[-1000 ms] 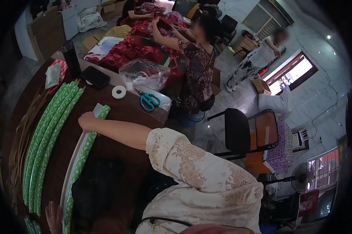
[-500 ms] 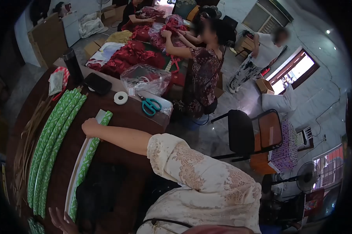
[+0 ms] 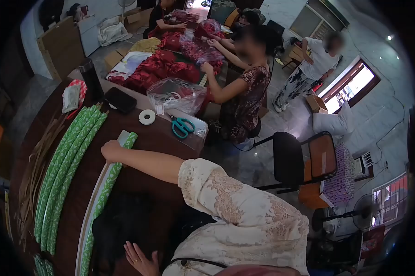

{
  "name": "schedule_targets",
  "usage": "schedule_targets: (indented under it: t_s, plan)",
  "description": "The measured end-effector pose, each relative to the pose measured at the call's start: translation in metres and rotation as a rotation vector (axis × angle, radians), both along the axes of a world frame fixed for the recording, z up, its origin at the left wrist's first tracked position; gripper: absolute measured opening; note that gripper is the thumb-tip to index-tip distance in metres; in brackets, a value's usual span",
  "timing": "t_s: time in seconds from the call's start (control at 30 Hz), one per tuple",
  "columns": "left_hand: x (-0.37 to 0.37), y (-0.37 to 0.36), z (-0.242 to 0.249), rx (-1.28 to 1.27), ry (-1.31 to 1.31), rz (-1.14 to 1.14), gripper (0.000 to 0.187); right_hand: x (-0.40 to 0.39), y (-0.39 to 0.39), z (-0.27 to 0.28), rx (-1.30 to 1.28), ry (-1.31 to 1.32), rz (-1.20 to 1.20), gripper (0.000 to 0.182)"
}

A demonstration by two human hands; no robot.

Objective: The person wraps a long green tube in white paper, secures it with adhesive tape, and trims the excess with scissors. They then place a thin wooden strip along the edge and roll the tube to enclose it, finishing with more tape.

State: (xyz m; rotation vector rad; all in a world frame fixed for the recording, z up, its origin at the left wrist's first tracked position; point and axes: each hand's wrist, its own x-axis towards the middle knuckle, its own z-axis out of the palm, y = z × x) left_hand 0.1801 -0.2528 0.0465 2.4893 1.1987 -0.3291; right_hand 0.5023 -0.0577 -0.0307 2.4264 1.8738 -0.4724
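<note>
My right hand [image 3: 112,151] is closed at the far end of a long strip [image 3: 107,184] of green material with a white leaf pattern, lying on the brown table. A pale band [image 3: 91,202] runs along the strip's left side. My left hand [image 3: 142,259] is open near the bottom of the view, fingers spread, apart from the strip, with a ring on one finger. To the left lie several long green patterned rolls [image 3: 62,172] side by side. Scissors with teal handles [image 3: 182,127] and a white tape roll [image 3: 146,117] rest beyond my right hand.
Brown strips [image 3: 32,175] lie along the table's left side. A dark bottle [image 3: 90,80], a black case [image 3: 120,100] and a clear plastic bag [image 3: 177,94] stand or lie farther back. Other people work at a table with red fabric [image 3: 157,69]. A black chair [image 3: 288,156] stands at right.
My left hand has moved right, away from beside the strip's near end. My right hand stays at the strip's far end. The view has shifted slightly.
</note>
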Motion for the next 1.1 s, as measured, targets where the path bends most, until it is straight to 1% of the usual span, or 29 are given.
schedule_targets:
  t_s: [0.07,0.13,0.27,0.3,0.37,0.43,0.5,0.53,0.57,0.63,0.67,0.7,0.77,0.97,1.1]
  plan:
    - [0.009,-0.001,0.009,-0.020,0.094,0.027,0.055,-0.001,0.001,0.004,-0.018,-0.010,-0.011,0.024]
    - [0.008,-0.001,0.004,-0.035,0.144,0.043,0.056,-0.001,0.003,0.001,-0.041,-0.017,-0.021,0.024]
    - [-0.003,0.000,-0.015,0.012,0.064,-0.030,0.052,0.002,0.005,-0.008,-0.001,-0.006,-0.029,0.025]
    - [-0.007,0.000,-0.020,0.026,0.027,-0.067,0.051,0.001,0.004,-0.009,0.037,-0.009,-0.018,0.026]
    - [-0.014,0.001,-0.034,0.062,-0.054,-0.162,0.050,0.001,0.006,-0.006,0.004,0.004,-0.027,0.027]
    - [-0.022,0.005,-0.049,0.130,-0.146,-0.311,0.048,0.000,0.005,-0.005,-0.029,0.017,-0.034,0.028]
    - [-0.027,0.010,-0.057,0.271,-0.213,-0.503,0.046,0.001,0.002,-0.005,0.054,0.019,-0.019,0.023]
    - [-0.028,0.012,-0.059,0.284,-0.224,-0.540,0.046,0.000,0.002,-0.006,0.053,0.022,-0.017,0.023]
    - [-0.028,0.012,-0.061,0.239,-0.213,-0.534,0.045,0.000,0.002,-0.006,0.058,0.020,-0.018,0.024]
    - [-0.027,0.011,-0.062,-0.198,-0.172,-0.265,0.044,0.000,0.001,-0.004,0.064,0.016,-0.020,0.024]
    - [-0.039,0.015,-0.088,-0.039,-0.300,-0.385,0.043,0.001,0.000,-0.003,0.073,0.020,-0.018,0.024]
    - [-0.041,0.017,-0.095,0.121,-0.422,-0.503,0.041,0.001,0.000,-0.004,0.081,0.028,-0.017,0.025]
    - [-0.046,0.016,-0.104,0.124,-0.423,-0.501,0.040,0.002,0.001,-0.006,0.064,0.037,-0.020,0.025]
    - [-0.046,0.016,-0.104,0.129,-0.425,-0.492,0.039,0.003,0.006,-0.016,0.066,0.018,-0.018,0.026]
    - [-0.046,0.015,-0.101,0.127,-0.425,-0.478,0.039,0.001,0.004,-0.012,0.079,0.026,-0.015,0.027]
